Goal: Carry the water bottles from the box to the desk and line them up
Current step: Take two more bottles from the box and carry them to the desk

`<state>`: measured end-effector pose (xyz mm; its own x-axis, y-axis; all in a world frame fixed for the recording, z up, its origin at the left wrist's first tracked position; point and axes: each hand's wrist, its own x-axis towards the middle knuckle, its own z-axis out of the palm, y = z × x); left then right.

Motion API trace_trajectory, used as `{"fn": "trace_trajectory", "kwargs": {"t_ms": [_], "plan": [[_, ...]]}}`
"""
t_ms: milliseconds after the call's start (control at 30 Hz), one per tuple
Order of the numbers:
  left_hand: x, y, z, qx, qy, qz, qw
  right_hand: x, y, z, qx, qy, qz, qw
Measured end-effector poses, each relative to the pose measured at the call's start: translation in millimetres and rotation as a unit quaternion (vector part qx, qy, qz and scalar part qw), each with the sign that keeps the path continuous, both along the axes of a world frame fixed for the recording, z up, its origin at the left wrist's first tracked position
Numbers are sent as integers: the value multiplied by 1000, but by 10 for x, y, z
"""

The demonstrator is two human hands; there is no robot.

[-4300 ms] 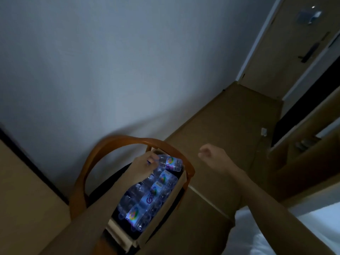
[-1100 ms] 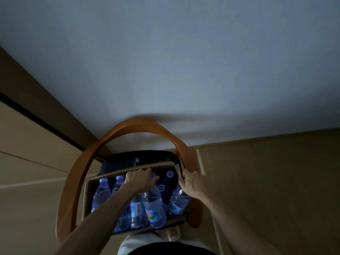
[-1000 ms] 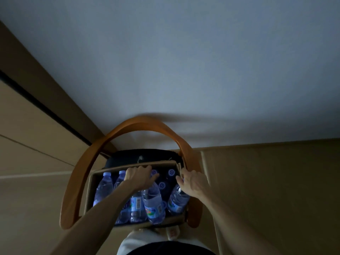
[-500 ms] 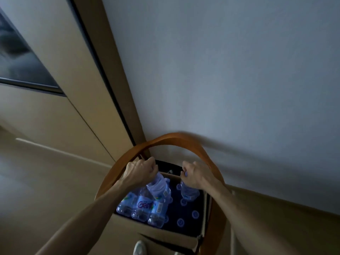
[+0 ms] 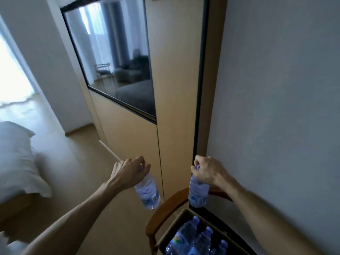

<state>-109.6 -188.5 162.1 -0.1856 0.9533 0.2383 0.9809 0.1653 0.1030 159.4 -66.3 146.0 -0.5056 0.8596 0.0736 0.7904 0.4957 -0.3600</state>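
My left hand (image 5: 128,172) grips the cap end of a clear water bottle (image 5: 148,193) that hangs down, tilted slightly. My right hand (image 5: 207,172) holds a second water bottle (image 5: 197,193) by its neck, hanging upright. Both bottles are lifted clear above the cardboard box (image 5: 176,222), which sits on a wooden chair (image 5: 165,207) at the bottom right. Several more bottles (image 5: 191,238) with blue caps stand inside the box. The desk is not in view.
A beige wall panel (image 5: 174,89) with a dark screen (image 5: 114,57) stands straight ahead. A grey wall (image 5: 276,89) is on the right. A bed with white bedding (image 5: 16,157) lies at the left. Wooden floor (image 5: 79,162) runs between bed and panel.
Both hands have lifted a bottle each out of the box and raised them. The view has swung up and left, bringing the screen and the bed into sight.
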Motion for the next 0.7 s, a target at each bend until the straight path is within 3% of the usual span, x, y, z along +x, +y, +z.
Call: {"fn": "trace_trajectory", "kwargs": {"t_ms": [133, 467, 700], "plan": [[-758, -114, 416, 48, -8, 64, 997, -912, 105, 490, 28, 27, 46, 998], [-2558, -447, 1151, 177, -47, 111, 977, -3151, 141, 1506, 53, 108, 123, 985], [-3747, -500, 1463, 188, -10, 175, 966, -4412, 280, 1837, 127, 116, 175, 970]]}}
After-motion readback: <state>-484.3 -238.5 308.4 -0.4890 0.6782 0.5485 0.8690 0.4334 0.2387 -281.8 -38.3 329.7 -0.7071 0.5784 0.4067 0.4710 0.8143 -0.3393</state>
